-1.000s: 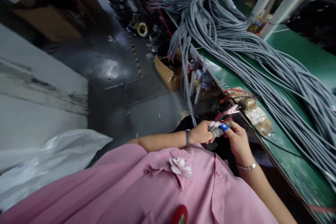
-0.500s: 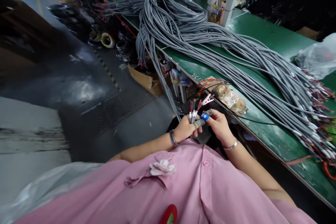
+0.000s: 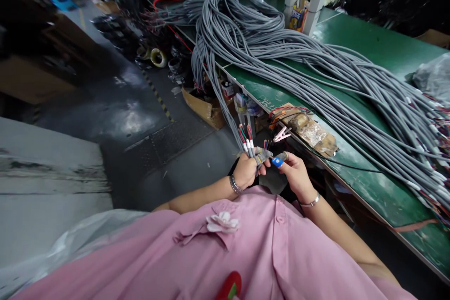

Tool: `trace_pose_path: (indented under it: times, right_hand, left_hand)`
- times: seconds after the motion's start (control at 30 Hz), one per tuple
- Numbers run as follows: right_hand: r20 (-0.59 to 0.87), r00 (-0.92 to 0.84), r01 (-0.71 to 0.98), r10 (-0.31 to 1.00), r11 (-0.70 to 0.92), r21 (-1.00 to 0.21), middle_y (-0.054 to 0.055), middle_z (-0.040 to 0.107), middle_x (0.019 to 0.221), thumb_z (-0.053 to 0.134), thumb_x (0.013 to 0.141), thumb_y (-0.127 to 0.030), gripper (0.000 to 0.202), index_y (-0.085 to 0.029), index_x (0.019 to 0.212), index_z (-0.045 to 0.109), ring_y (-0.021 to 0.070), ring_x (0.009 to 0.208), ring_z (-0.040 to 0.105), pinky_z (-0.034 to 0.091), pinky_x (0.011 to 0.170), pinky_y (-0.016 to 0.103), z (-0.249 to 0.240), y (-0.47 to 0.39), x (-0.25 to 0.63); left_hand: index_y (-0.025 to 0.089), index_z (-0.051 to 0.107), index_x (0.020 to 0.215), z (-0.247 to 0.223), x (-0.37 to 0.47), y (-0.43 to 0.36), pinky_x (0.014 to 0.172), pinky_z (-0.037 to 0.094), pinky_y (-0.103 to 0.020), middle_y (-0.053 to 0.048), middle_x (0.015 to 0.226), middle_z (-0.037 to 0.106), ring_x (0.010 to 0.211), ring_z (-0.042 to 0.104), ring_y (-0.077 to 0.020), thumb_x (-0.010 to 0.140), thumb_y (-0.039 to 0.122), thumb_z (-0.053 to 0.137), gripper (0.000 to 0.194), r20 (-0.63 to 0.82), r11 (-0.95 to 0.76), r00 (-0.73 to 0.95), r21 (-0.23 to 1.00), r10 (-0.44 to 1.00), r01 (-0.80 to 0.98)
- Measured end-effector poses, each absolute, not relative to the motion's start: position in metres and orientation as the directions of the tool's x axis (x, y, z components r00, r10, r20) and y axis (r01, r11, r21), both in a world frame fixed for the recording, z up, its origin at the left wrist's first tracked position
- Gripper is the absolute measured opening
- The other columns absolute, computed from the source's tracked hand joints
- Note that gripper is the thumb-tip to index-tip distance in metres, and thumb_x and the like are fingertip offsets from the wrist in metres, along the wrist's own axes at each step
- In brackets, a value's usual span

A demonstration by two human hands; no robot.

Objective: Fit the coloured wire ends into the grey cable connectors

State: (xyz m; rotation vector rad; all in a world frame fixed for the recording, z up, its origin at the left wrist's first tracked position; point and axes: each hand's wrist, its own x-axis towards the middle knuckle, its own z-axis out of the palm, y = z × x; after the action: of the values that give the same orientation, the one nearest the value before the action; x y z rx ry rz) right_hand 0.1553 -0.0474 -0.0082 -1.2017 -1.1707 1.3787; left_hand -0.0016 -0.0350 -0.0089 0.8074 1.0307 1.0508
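My left hand (image 3: 247,168) is wrapped around several grey cables (image 3: 250,152). Their white-banded ends fan out above the fist into bare coloured wires (image 3: 245,132). Grey wraps cover fingers on both hands. Close by on the right, my right hand (image 3: 297,172) pinches thumb to forefinger, with a blue cover (image 3: 277,162) on the thumb. Whatever lies in that pinch, near the left fingertips, is too small to make out. A few dark thin wires (image 3: 266,143) stick up between the hands. Just beyond them a pale pink clip (image 3: 281,134) is at the bench edge.
A long bundle of grey cables (image 3: 242,51) lies across the green bench (image 3: 355,33) and hangs over its edge. A taped cardboard piece (image 3: 312,133) sits at the near edge. Below stands an open carton (image 3: 200,108); a white block (image 3: 49,164) is at left.
The fanned cable ends in my left hand have tilted left, away from my right hand. My right hand keeps its pinch, now slightly apart from them. The view has shifted a little.
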Motion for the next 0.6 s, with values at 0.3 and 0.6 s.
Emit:
trace_pose_path:
  times: [0.3, 0.6]
  right_hand:
    - [-0.071, -0.144, -0.05, 0.987, -0.079, -0.996, 0.0, 0.062, 0.076, 0.071, 0.074, -0.045, 0.03, -0.019, 0.089, 0.063, 0.013, 0.066, 0.054, 0.044, 0.06, 0.025, 0.003, -0.032, 0.151]
    - [-0.078, -0.127, -0.014, 0.989, -0.081, -0.997, -0.001, 0.058, 0.069, 0.068, 0.076, -0.045, 0.028, -0.018, 0.083, 0.064, 0.0122, 0.06, 0.047, 0.04, 0.054, 0.025, -0.014, -0.037, 0.156]
  left_hand:
    - [0.014, 0.055, 0.062, -0.011, 0.003, -0.039, 0.034, 0.027, -0.019, 0.001, 0.051, 0.057, 0.033, 0.045, -0.0057, 0.074, 0.046, 0.065, 0.036, -0.286, 0.321, 0.224, 0.937, 0.932, -0.138]
    - [0.014, 0.056, 0.062, -0.011, 0.0, -0.043, 0.034, 0.028, -0.02, -0.001, 0.052, 0.058, 0.035, 0.047, -0.007, 0.074, 0.048, 0.066, 0.038, -0.278, 0.322, 0.26, 0.936, 0.924, -0.143]
